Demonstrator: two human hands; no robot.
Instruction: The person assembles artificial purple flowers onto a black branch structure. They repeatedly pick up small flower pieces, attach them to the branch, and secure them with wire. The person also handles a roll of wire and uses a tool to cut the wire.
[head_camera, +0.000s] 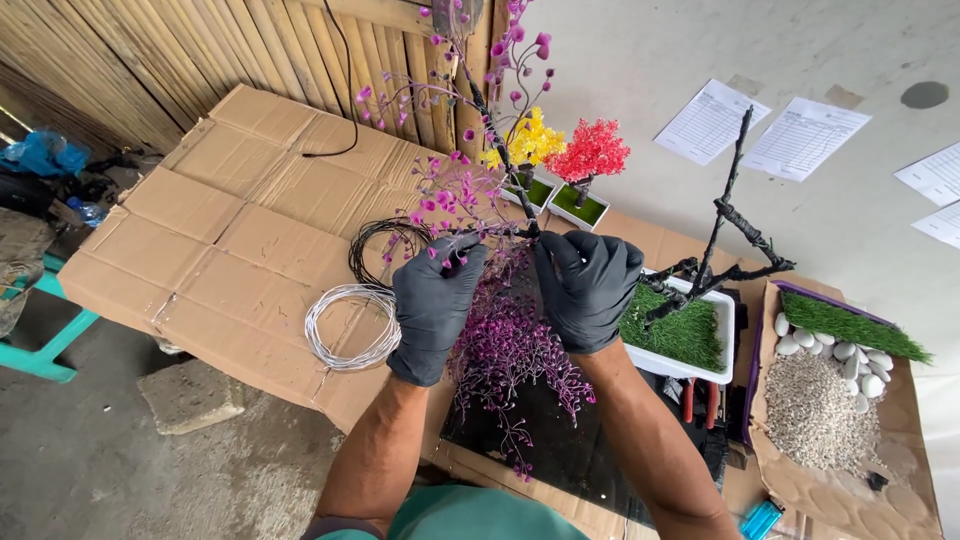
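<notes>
Purple-bead wire tree (480, 200) held over the tabletop (230, 250), upright, crown toward 12 o'clock; loose beaded strands (510, 350) hang to 6 o'clock. Judged light, springy, easily bent; beads likely snag or shed, so grip belongs on the dark twisted trunk, not the twigs. Left hand (435, 300), black glove, fingers pinching a branch at 9 o'clock of the trunk. Right hand (585, 285) closed around the trunk at 3 o'clock. Both forearms rise from 6 o'clock, wrists bent inward.

Both bare forearms are stretched forward and angled inward. The left hand (435, 300) and right hand (585, 285), black-gloved, are raised side by side, fingers curled closed in a pinching grip.
</notes>
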